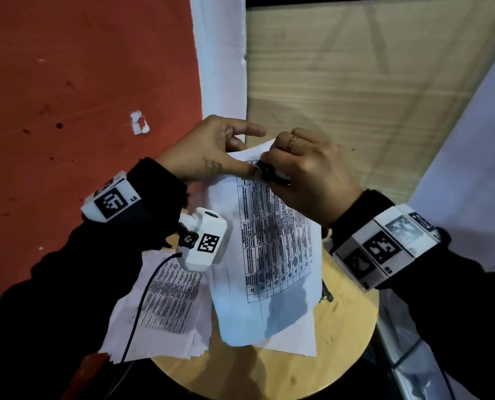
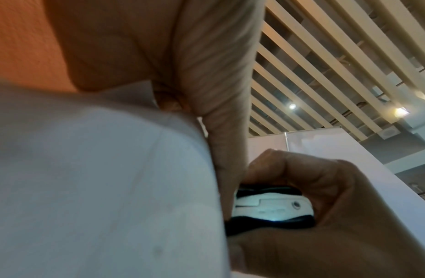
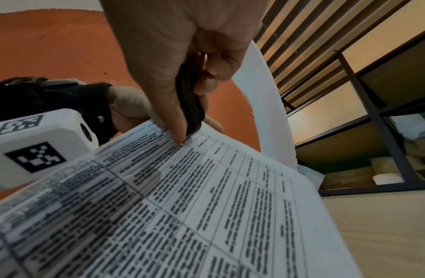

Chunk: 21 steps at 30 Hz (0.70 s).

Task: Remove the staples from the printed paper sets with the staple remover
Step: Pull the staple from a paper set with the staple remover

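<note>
Paper set (image 1: 272, 243): held up at frame centre, long axis running from the top corner down toward the lower frame.
Left hand (image 1: 211, 151): pinches that top corner.
Right hand (image 1: 306, 171): nearer the staple spot, fingers clamped on the staple remover (image 1: 270, 172), whose tip meets the corner just right of the left thumb.
Staple: too small to tell.

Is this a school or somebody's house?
I can't tell; it looks more like an office or workshop. Printed papers lie on a small round table, and there's a slatted ceiling and metal shelves.
</note>
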Motion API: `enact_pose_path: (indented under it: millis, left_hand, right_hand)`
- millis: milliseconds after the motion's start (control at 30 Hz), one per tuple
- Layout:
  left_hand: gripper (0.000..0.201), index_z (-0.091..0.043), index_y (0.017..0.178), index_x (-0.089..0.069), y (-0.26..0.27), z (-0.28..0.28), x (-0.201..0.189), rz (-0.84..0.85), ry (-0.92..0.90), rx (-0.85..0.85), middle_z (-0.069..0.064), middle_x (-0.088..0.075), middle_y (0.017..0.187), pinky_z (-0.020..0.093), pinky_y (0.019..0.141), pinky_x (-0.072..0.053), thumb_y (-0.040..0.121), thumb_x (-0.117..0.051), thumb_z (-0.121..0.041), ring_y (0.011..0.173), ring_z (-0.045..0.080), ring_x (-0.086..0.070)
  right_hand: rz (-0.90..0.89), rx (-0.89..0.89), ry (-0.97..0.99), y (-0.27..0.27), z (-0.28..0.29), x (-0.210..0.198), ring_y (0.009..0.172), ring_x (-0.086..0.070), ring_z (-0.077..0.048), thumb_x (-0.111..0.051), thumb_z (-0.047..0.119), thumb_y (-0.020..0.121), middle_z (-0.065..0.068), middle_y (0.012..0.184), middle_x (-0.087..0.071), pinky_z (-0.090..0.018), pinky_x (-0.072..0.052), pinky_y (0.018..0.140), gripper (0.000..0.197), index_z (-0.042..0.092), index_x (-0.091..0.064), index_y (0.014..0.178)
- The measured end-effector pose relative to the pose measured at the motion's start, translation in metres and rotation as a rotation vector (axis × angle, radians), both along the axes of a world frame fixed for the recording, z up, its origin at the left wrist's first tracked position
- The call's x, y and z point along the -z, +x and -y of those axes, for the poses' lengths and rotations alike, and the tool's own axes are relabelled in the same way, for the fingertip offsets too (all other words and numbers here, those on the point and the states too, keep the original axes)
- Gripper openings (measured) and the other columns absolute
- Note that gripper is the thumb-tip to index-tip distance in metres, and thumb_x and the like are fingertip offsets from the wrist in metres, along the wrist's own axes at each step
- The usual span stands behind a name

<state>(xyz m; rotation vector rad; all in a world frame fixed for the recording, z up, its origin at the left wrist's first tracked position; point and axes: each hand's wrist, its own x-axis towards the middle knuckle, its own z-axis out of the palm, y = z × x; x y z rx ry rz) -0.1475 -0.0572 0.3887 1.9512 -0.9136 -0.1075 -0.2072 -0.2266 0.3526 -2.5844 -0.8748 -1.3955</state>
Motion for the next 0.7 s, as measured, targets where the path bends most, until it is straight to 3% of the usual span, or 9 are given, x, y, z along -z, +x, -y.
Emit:
enact_pose_path:
  millis: [67, 133, 233, 333, 367, 500, 600, 700]
  left_hand:
    - [0.063, -0.006, 0.127, -0.052, 0.000, -0.001, 0.002, -0.050, -0.046, 0.012, -0.016, -0.056, 0.048, 0.007, 0.063, -0.042, 0.069, -0.074, 0.009, 0.053, -0.007, -0.051]
    - [0.062, -0.006, 0.127, -0.051, -0.003, -0.001, 0.003, -0.082, -0.092, 0.020, -0.015, -0.059, 0.049, 0.006, 0.062, -0.043, 0.071, -0.071, 0.008, 0.054, -0.007, -0.054]
    - [0.063, -0.009, 0.123, -0.055, -0.005, 0.000, 0.005, -0.109, -0.166, 0.027, -0.012, -0.061, 0.054, 0.007, 0.063, -0.043, 0.064, -0.078, -0.005, 0.056, -0.005, -0.055]
    - [0.059, -0.018, 0.117, -0.060, -0.005, 0.001, 0.004, -0.085, -0.183, 0.019, 0.010, -0.061, 0.075, 0.017, 0.070, -0.044, 0.061, -0.081, -0.014, 0.070, 0.011, -0.055]
    - [0.057, -0.019, 0.117, -0.060, -0.005, 0.000, 0.005, -0.080, -0.184, 0.021, 0.012, -0.061, 0.077, 0.018, 0.072, -0.045, 0.062, -0.079, -0.016, 0.072, 0.012, -0.055]
    - [0.061, -0.015, 0.121, -0.058, -0.005, 0.001, 0.008, -0.054, -0.209, 0.021, -0.009, -0.065, 0.064, 0.011, 0.070, -0.046, 0.066, -0.081, -0.012, 0.063, 0.000, -0.058]
    - [0.052, -0.008, 0.123, -0.055, -0.005, 0.003, 0.011, -0.029, -0.220, -0.005, -0.015, -0.061, 0.056, 0.008, 0.066, -0.044, 0.075, -0.072, 0.003, 0.057, -0.005, -0.055]
    - [0.047, -0.007, 0.120, -0.057, -0.003, 0.006, 0.015, -0.001, -0.223, -0.038, -0.014, -0.058, 0.053, 0.010, 0.064, -0.043, 0.077, -0.071, 0.005, 0.056, -0.003, -0.052]
  right_hand:
    - [0.013, -0.001, 0.046, -0.002, 0.000, 0.000, 0.073, -0.059, -0.030, -0.068, 0.015, 0.073, -0.009, 0.078, -0.064, -0.037, -0.049, 0.045, 0.010, 0.006, -0.067, 0.077]
    - [0.013, -0.025, 0.127, -0.004, -0.001, 0.000, 0.072, -0.061, -0.030, -0.070, 0.016, 0.070, -0.008, 0.077, -0.065, -0.035, -0.050, 0.048, 0.012, 0.007, -0.069, 0.078]
    - [-0.003, -0.054, 0.260, -0.007, -0.001, 0.002, 0.071, -0.064, -0.029, -0.074, 0.014, 0.066, -0.007, 0.078, -0.067, -0.036, -0.052, 0.051, 0.017, 0.008, -0.071, 0.081]
    - [-0.032, -0.087, 0.353, -0.007, 0.001, 0.004, 0.073, -0.065, -0.030, -0.075, 0.014, 0.064, -0.009, 0.080, -0.067, -0.039, -0.053, 0.056, 0.021, 0.007, -0.071, 0.083]
    - [-0.047, -0.099, 0.384, -0.007, 0.002, 0.004, 0.073, -0.065, -0.030, -0.076, 0.014, 0.064, -0.009, 0.081, -0.067, -0.040, -0.053, 0.057, 0.022, 0.006, -0.071, 0.084]
    - [-0.098, -0.136, 0.456, -0.007, 0.003, 0.004, 0.078, -0.065, -0.029, -0.078, 0.016, 0.063, -0.009, 0.085, -0.067, -0.043, -0.054, 0.062, 0.027, 0.005, -0.071, 0.086]
    - [-0.115, -0.147, 0.471, -0.005, 0.003, 0.005, 0.079, -0.065, -0.029, -0.078, 0.016, 0.063, -0.009, 0.086, -0.068, -0.045, -0.054, 0.062, 0.027, 0.006, -0.071, 0.087]
    - [-0.076, -0.117, 0.451, -0.004, 0.003, 0.007, 0.074, -0.065, -0.029, -0.077, 0.015, 0.063, -0.009, 0.083, -0.067, -0.042, -0.054, 0.058, 0.025, 0.006, -0.071, 0.085]
